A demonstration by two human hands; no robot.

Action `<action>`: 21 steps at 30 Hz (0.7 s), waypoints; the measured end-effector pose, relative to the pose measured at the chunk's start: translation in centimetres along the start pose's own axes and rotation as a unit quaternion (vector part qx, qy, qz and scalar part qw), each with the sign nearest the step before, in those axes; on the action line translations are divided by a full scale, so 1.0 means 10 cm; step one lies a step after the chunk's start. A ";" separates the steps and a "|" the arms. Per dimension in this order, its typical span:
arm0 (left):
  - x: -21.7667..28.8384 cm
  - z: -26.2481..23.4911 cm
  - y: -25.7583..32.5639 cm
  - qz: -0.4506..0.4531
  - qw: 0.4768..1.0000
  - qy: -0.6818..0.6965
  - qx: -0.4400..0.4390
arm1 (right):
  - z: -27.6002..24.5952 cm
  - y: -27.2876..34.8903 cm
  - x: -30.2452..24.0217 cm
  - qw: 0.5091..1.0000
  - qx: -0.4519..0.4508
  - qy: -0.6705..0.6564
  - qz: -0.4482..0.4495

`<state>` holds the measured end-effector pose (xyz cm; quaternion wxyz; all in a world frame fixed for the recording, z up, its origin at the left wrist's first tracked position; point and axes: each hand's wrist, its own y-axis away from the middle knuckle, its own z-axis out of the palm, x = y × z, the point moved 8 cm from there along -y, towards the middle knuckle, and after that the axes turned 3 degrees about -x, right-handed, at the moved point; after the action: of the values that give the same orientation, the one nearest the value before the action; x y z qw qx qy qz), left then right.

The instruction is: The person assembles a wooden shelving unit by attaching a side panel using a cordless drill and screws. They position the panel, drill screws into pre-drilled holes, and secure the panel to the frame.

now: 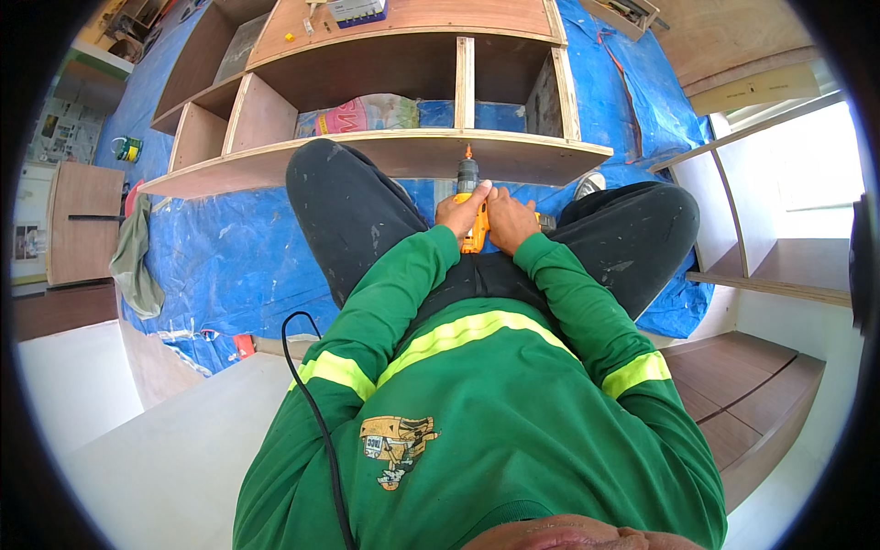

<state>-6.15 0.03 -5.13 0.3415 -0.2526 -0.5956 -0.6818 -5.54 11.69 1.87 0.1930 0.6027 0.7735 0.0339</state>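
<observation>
A yellow and black cordless drill (468, 174) points away from me between my bent knees. My left hand (457, 213) is closed around the body of the drill from the left side. On its right side my right hand (511, 218) is wrapped around the drill too, its fingers partly hidden. The orange tip of the bit meets or overlaps the near face of a long plywood panel (385, 158); whether it touches the wood I cannot tell. This panel is the near side of a low open cabinet frame (465, 87) with upright dividers.
A blue tarp (220, 247) covers the floor. On the cabinet top sits a small blue and white box (357, 11). A pink and green sack (376, 114) shows inside the frame. Shelving (770, 266) stands at right, a grey-green cloth (137, 261) lies at left, and a black cable (316, 412) crosses my left sleeve.
</observation>
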 end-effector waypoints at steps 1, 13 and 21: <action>0.00 0.00 0.00 -0.001 1.000 -0.002 0.001 | 0.01 -0.01 0.01 1.000 0.004 0.000 -0.002; -0.07 -0.04 -0.10 -0.004 1.000 -0.006 0.003 | 0.02 -0.03 0.00 1.000 -0.012 0.001 0.010; -0.02 -0.01 -0.04 0.004 1.000 -0.007 0.001 | 0.03 -0.02 0.01 1.000 -0.006 0.002 0.010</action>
<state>-6.31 0.01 -5.58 0.3401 -0.2594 -0.5974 -0.6784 -5.67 11.68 1.52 0.1943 0.6091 0.7678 0.0415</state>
